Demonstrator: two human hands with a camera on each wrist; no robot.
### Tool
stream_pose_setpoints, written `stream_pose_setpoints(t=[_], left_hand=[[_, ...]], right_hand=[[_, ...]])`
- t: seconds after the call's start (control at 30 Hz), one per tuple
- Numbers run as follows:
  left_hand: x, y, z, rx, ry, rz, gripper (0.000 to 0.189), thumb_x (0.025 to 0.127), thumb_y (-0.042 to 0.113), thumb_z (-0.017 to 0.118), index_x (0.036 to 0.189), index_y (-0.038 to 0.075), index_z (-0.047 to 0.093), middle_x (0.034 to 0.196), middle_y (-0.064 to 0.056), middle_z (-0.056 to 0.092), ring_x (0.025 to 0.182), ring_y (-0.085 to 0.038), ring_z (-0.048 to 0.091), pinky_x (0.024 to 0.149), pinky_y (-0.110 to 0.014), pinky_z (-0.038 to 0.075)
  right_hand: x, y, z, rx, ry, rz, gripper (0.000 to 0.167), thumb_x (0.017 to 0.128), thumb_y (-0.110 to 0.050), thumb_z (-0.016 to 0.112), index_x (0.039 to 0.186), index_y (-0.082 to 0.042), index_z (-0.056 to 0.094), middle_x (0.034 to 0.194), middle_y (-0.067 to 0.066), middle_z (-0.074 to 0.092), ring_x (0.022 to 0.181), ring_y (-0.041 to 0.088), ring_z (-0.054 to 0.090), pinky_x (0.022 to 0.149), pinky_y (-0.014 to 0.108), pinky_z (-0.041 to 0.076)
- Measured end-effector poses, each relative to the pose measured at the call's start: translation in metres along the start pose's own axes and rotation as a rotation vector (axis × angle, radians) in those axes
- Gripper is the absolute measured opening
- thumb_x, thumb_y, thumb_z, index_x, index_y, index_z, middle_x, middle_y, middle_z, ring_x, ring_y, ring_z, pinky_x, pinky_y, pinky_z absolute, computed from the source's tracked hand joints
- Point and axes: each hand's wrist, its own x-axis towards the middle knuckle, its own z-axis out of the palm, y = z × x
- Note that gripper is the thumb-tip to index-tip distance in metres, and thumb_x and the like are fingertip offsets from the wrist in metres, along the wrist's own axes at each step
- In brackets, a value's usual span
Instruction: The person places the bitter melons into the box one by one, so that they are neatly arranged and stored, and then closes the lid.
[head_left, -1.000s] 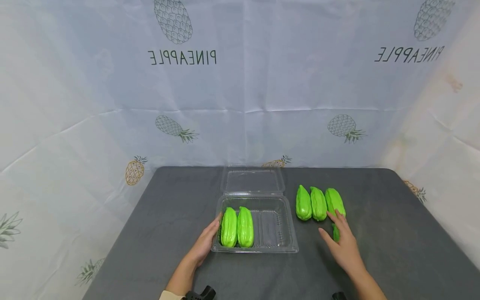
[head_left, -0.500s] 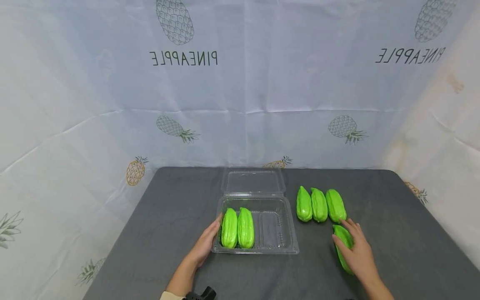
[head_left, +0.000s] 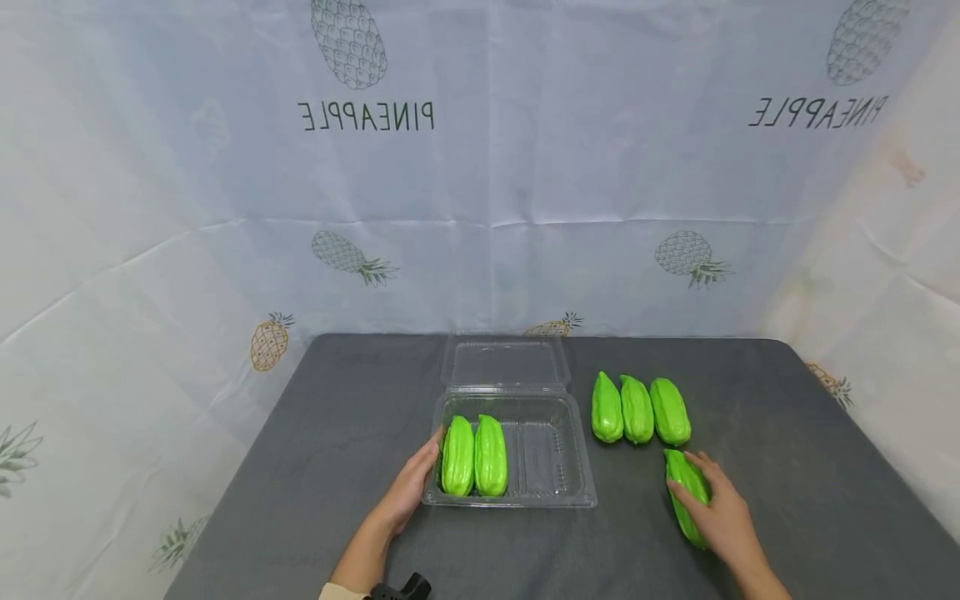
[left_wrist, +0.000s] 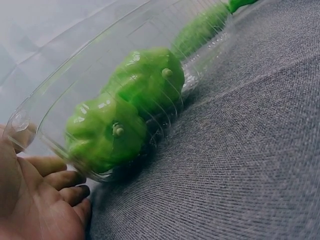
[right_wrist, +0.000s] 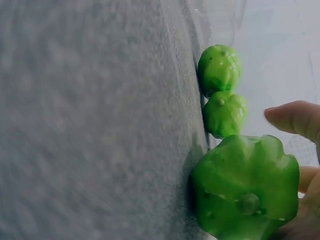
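Left hand (head_left: pixel 408 487) is flat-fingered, loose, against the left wall of the clear box (head_left: pixel 538 458). Right hand (head_left: pixel 722 510) is spread around the near gourd (right_wrist: pixel 245 177), thumb on its left, not clenched; can't tell how firm contact is. That gourd lies on the bench (head_left: pixel 337 417), right of the box. Two packed gourds (head_left: pixel 491 457) sit side by side in the box's left half; lid (head_left: pixel 506 365) folded back. Row of three gourds (head_left: pixel 637 410) is just beyond the near one.

Glossy, ridged green vegetables (head_left: pixel 491 456), perhaps plastic; clear, shiny plastic box (head_left: pixel 536 454); matt grey woven cloth (left_wrist: pixel 240 150)
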Motion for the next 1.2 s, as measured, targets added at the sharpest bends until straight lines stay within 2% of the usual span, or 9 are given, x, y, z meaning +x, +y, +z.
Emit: stream_pose_setpoints(t=[0.17,0.37,0.63,1.03,1.2], left_hand=[[0.0,-0.001,0.0,0.005,-0.007,0.009,0.063,0.102,0.041,0.027,0.149,0.0,0.013,0.156,-0.017,0.009,0.144,-0.033,0.002,0.116,-0.051,0.004],[-0.002,-0.001,0.0,0.019,-0.003,0.02,0.063,0.102,0.041,0.027,0.149,0.0,0.014,0.156,-0.017,0.01,0.144,-0.035,0.002,0.116,-0.053,0.003],[-0.003,0.0,-0.001,0.029,0.01,0.014,0.064,0.101,0.043,0.027,0.149,0.002,0.015,0.156,-0.018,0.01,0.144,-0.036,0.002,0.116,-0.054,0.003],[-0.002,-0.001,-0.001,0.022,0.007,0.021,0.064,0.102,0.042,0.027,0.148,-0.001,0.015,0.156,-0.018,0.011,0.144,-0.036,0.002,0.116,-0.054,0.003],[-0.001,-0.002,-0.001,0.026,0.006,0.016,0.065,0.101,0.043,0.028,0.148,0.001,0.015,0.156,-0.018,0.01,0.144,-0.036,0.002,0.116,-0.054,0.003]], right_hand=[[-0.001,0.007,0.005,-0.005,-0.001,-0.027,0.075,0.091,-0.034,0.059,0.146,0.002,0.022,0.149,0.034,0.014,0.135,0.053,0.013,0.105,0.067,0.018],[-0.002,0.011,0.009,-0.006,0.027,-0.058,0.069,0.092,-0.027,0.058,0.146,0.0,0.024,0.148,0.033,0.018,0.132,0.053,0.021,0.101,0.067,0.025],[-0.001,0.012,0.012,0.007,0.006,-0.02,0.071,0.091,-0.024,0.057,0.148,-0.004,0.019,0.15,0.03,0.015,0.135,0.051,0.018,0.104,0.066,0.023],[-0.003,0.016,0.016,0.038,0.09,-0.049,0.07,0.088,-0.019,0.06,0.146,-0.004,0.025,0.148,0.03,0.023,0.13,0.05,0.026,0.098,0.064,0.031],[-0.004,0.017,0.015,0.105,0.111,0.002,0.07,0.087,-0.017,0.061,0.147,-0.009,0.027,0.146,0.03,0.027,0.127,0.048,0.033,0.095,0.06,0.036]])
